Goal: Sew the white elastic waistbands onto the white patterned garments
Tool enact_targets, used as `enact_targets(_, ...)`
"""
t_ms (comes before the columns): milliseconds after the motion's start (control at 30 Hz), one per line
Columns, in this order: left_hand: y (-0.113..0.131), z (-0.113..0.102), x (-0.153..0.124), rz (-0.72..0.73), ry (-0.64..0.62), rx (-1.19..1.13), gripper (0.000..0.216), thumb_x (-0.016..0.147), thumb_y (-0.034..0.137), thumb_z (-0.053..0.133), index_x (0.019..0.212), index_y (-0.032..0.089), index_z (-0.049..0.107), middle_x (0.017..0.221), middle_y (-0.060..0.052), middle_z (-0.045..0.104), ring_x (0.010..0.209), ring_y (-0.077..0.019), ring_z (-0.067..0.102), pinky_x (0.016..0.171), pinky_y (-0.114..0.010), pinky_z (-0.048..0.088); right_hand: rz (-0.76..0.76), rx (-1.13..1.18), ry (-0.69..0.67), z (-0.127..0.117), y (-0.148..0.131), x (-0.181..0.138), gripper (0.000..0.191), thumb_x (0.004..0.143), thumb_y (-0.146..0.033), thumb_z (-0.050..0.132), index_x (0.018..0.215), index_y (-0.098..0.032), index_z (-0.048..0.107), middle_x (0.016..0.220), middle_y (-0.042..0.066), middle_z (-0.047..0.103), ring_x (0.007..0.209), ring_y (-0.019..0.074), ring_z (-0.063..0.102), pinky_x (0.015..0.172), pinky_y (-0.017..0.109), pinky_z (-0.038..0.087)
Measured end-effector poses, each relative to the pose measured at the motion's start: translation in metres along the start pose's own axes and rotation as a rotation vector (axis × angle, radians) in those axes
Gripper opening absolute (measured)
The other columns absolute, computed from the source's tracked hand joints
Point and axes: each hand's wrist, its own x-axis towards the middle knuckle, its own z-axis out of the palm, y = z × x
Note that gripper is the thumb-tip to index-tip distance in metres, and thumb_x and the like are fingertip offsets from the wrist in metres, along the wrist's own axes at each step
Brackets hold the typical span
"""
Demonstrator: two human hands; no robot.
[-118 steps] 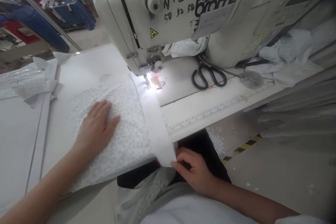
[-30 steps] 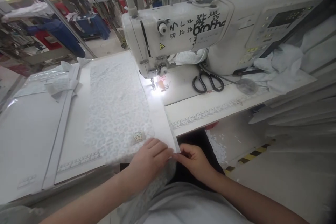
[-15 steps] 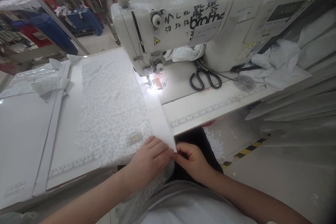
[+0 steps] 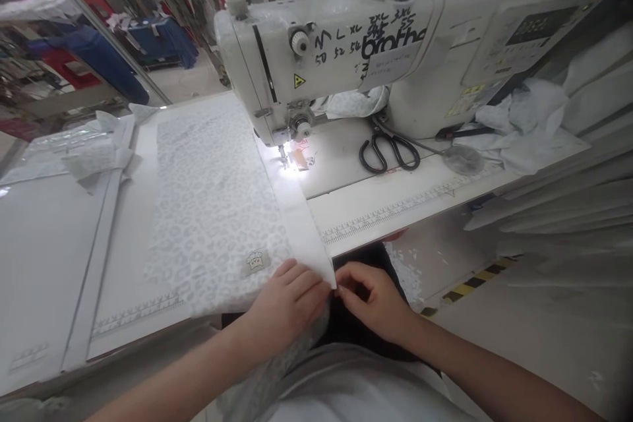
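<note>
A pale leopard-print fabric (image 4: pixel 212 204) lies flat on the sewing table, with a plain white band (image 4: pixel 297 217) along its right edge running up to the lit needle (image 4: pixel 285 159) of a white sewing machine (image 4: pixel 346 53). A small crown label (image 4: pixel 256 261) sits near the fabric's near edge. My left hand (image 4: pixel 289 303) presses on the near corner of the fabric with its fingers curled over the edge. Just to its right, my right hand (image 4: pixel 368 300) pinches the near end of the white band at the table's edge.
Black scissors (image 4: pixel 388 151) lie on the table right of the needle. White fabric scraps (image 4: pixel 524 125) are heaped at the far right. A ruler strip (image 4: pixel 395 211) runs along the table's front edge. More cut pieces (image 4: pixel 99 151) lie at the left.
Since 3.9 s ago the fabric has fed far through the machine and my left hand has come from the fabric's middle to its near corner. In the last second both hands stay put.
</note>
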Motion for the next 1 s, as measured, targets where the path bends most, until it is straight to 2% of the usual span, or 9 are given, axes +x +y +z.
enact_targets(67, 0.003, -0.004, 0.002, -0.027, 0.011, -0.025, 0.01, 0.085, 0.011, 0.048, 0.092, 0.017, 0.052, 0.078, -0.001, 0.059, 0.07, -0.0133, 0.05, 0.062, -0.03, 0.041, -0.189, -0.191, 0.069, -0.006, -0.001, 0.003, 0.015, 0.077, -0.011, 0.051, 0.09, -0.017, 0.055, 0.083, 0.003, 0.057, 0.077, 0.0154, 0.052, 0.069, 0.028, 0.045)
enact_targets(167, 0.006, -0.01, 0.004, -0.046, -0.026, -0.089, 0.016, 0.083, 0.009, 0.048, 0.096, 0.019, 0.049, 0.082, -0.001, 0.06, 0.074, -0.0148, 0.053, 0.066, -0.033, 0.045, -0.556, -0.401, 0.071, -0.014, -0.002, 0.011, 0.02, 0.081, -0.009, 0.053, 0.1, -0.016, 0.055, 0.1, 0.008, 0.058, 0.099, 0.019, 0.05, 0.087, 0.036, 0.044)
enact_targets(233, 0.001, -0.015, 0.006, -0.067, -0.036, -0.181, 0.017, 0.083, 0.009, 0.05, 0.096, 0.021, 0.049, 0.083, -0.001, 0.06, 0.077, -0.0151, 0.054, 0.069, -0.034, 0.047, -0.745, -0.475, 0.032, -0.017, -0.003, 0.018, 0.016, 0.085, -0.007, 0.051, 0.097, -0.015, 0.057, 0.097, 0.007, 0.062, 0.101, 0.0173, 0.051, 0.088, 0.033, 0.045)
enact_targets(300, -0.014, -0.021, 0.007, -0.177, 0.032, -0.263, 0.013, 0.083, 0.013, 0.051, 0.093, 0.021, 0.05, 0.087, -0.002, 0.06, 0.082, -0.0152, 0.056, 0.072, -0.034, 0.049, -0.833, -0.519, -0.003, -0.018, -0.004, 0.024, 0.013, 0.086, -0.007, 0.05, 0.092, -0.014, 0.058, 0.093, 0.006, 0.064, 0.099, 0.016, 0.052, 0.084, 0.031, 0.046)
enact_targets(400, -0.046, -0.03, 0.008, -0.436, 0.16, -0.213, 0.013, 0.086, 0.021, 0.048, 0.099, 0.02, 0.051, 0.108, -0.006, 0.056, 0.102, -0.0177, 0.053, 0.086, -0.037, 0.048, -0.846, -0.557, -0.064, -0.018, -0.005, 0.028, 0.013, 0.087, -0.008, 0.048, 0.089, -0.013, 0.06, 0.092, 0.007, 0.065, 0.094, 0.0161, 0.054, 0.081, 0.031, 0.048)
enact_targets(500, -0.073, -0.037, 0.004, -0.542, 0.126, -0.105, 0.024, 0.089, 0.026, 0.044, 0.112, 0.02, 0.049, 0.125, -0.006, 0.049, 0.121, -0.0204, 0.042, 0.098, -0.044, 0.041, -0.813, -0.55, -0.082, -0.015, -0.005, 0.028, 0.014, 0.086, -0.006, 0.048, 0.088, -0.013, 0.06, 0.091, 0.007, 0.065, 0.09, 0.0159, 0.055, 0.077, 0.03, 0.048)
enact_targets(600, -0.082, -0.039, 0.0, -0.522, -0.004, -0.056, 0.034, 0.09, 0.029, 0.041, 0.123, 0.021, 0.044, 0.134, -0.005, 0.044, 0.13, -0.0203, 0.03, 0.103, -0.045, 0.037, -0.79, -0.521, -0.097, -0.013, -0.007, 0.027, 0.014, 0.085, -0.005, 0.048, 0.087, -0.013, 0.059, 0.089, 0.006, 0.065, 0.089, 0.0155, 0.055, 0.076, 0.03, 0.048)
enact_targets(733, -0.082, -0.038, -0.003, -0.465, -0.128, 0.013, 0.041, 0.091, 0.031, 0.04, 0.131, 0.023, 0.038, 0.14, -0.002, 0.037, 0.135, -0.0213, 0.018, 0.107, -0.048, 0.03, -0.753, -0.514, -0.128, -0.016, -0.013, 0.03, 0.016, 0.085, -0.004, 0.046, 0.087, -0.014, 0.059, 0.087, 0.005, 0.064, 0.085, 0.0149, 0.055, 0.074, 0.029, 0.048)
enact_targets(1000, -0.078, -0.037, 0.0, -0.416, -0.217, 0.071, 0.041, 0.09, 0.035, 0.041, 0.13, 0.024, 0.043, 0.139, -0.005, 0.039, 0.134, -0.0293, 0.02, 0.102, -0.058, 0.029, -0.742, -0.563, -0.196, -0.016, -0.018, 0.032, 0.019, 0.084, -0.003, 0.043, 0.086, -0.014, 0.059, 0.087, 0.006, 0.064, 0.084, 0.0167, 0.055, 0.074, 0.031, 0.048)
